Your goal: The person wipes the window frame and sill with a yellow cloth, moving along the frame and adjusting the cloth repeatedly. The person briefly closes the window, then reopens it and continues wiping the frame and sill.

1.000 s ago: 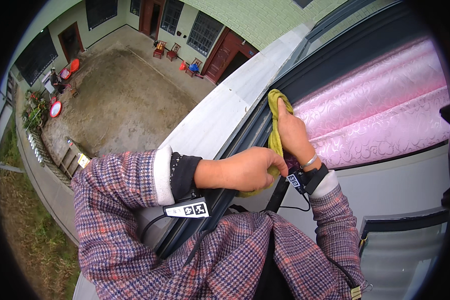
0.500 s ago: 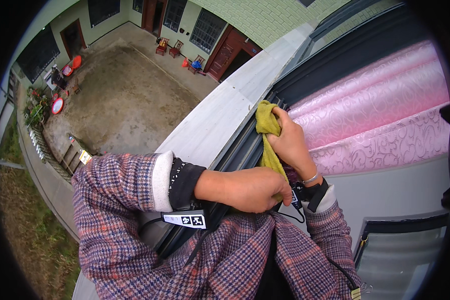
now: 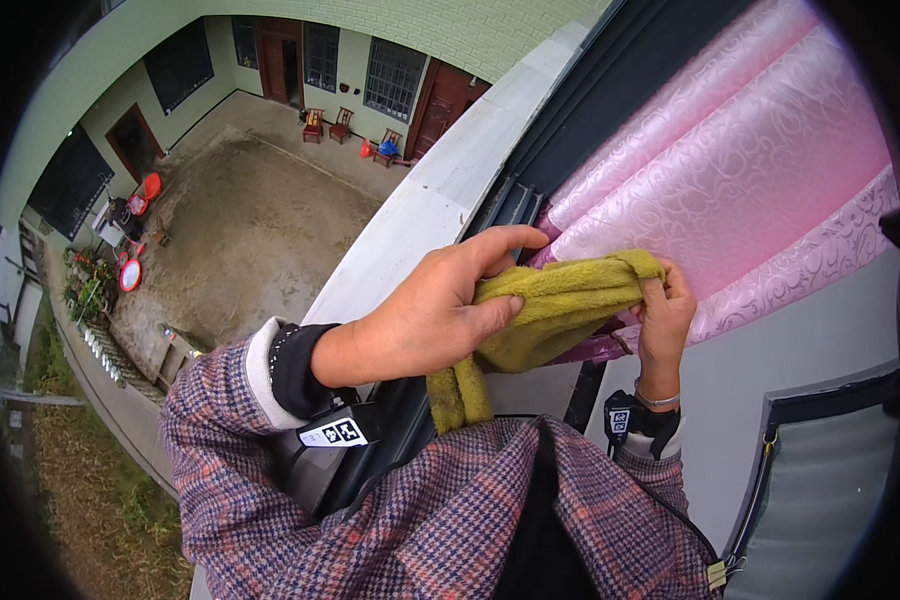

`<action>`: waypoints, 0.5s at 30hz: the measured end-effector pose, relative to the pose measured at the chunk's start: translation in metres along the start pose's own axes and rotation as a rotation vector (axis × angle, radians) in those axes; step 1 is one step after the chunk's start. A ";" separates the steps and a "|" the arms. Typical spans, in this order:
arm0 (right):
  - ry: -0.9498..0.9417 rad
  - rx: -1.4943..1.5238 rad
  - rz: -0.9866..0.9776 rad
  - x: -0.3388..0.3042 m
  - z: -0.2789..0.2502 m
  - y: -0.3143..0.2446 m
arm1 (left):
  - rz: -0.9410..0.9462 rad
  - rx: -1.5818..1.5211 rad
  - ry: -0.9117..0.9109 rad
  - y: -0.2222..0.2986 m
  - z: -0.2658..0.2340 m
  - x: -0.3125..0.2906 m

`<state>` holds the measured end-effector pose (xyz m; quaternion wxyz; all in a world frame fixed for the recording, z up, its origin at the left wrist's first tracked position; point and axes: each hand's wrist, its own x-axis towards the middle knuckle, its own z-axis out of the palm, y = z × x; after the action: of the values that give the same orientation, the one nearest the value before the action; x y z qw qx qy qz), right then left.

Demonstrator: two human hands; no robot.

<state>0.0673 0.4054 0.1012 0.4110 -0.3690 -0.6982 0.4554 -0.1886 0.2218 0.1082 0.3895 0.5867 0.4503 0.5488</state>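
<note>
A yellow-green cloth [image 3: 560, 305], partly folded and stained dark toward its lower end, is stretched between my two hands above the window sill. My left hand [image 3: 435, 300] has its thumb over the cloth's near edge, with the index finger reaching out above it; the other fingers are hidden. At the cloth's other end, my right hand [image 3: 665, 320] pinches a corner between thumb and fingers. One end of the cloth hangs down below my left hand. Beneath runs the dark window track [image 3: 510, 205], partly covered by the cloth and my left arm.
A pink patterned curtain [image 3: 730, 170] hangs inside, right of the track. Outside lies a pale ledge [image 3: 410, 225], with a drop to a courtyard [image 3: 240, 220] holding chairs and red basins. A dark-framed glass panel [image 3: 820, 500] is at lower right.
The cloth has come up off the track and is now spread out between my hands. My left hand has moved up and forward; my right hand has shifted right and toward me.
</note>
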 end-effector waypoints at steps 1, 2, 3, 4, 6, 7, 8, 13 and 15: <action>0.017 0.077 -0.055 -0.005 -0.004 -0.001 | -0.027 0.060 -0.009 0.002 -0.007 0.001; 0.057 0.149 -0.108 -0.013 -0.008 -0.001 | -0.152 0.115 -0.089 0.003 -0.010 0.002; 0.095 0.217 -0.163 -0.019 -0.011 0.001 | -0.208 0.160 -0.144 0.004 -0.012 0.002; 0.112 0.302 -0.199 -0.026 -0.014 0.003 | -0.225 0.170 -0.166 0.004 -0.012 0.003; 0.130 0.443 -0.209 -0.042 -0.023 0.006 | -0.217 0.187 -0.210 0.005 -0.009 0.001; 0.140 0.517 -0.215 -0.051 -0.028 0.008 | -0.231 0.226 -0.247 0.007 -0.008 0.000; 0.150 0.498 -0.248 -0.058 -0.034 0.009 | -0.283 0.318 -0.307 0.011 -0.008 -0.004; 0.052 0.582 -0.286 -0.083 -0.057 0.019 | -0.160 0.579 -0.387 0.042 -0.016 -0.027; 0.011 0.648 -0.275 -0.087 -0.062 0.030 | -0.178 0.458 -0.323 0.055 -0.015 -0.033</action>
<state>0.1622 0.3585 0.0677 0.5681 -0.1243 -0.5582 0.5918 -0.1979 0.1740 0.1524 0.3602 0.6974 0.5443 0.2960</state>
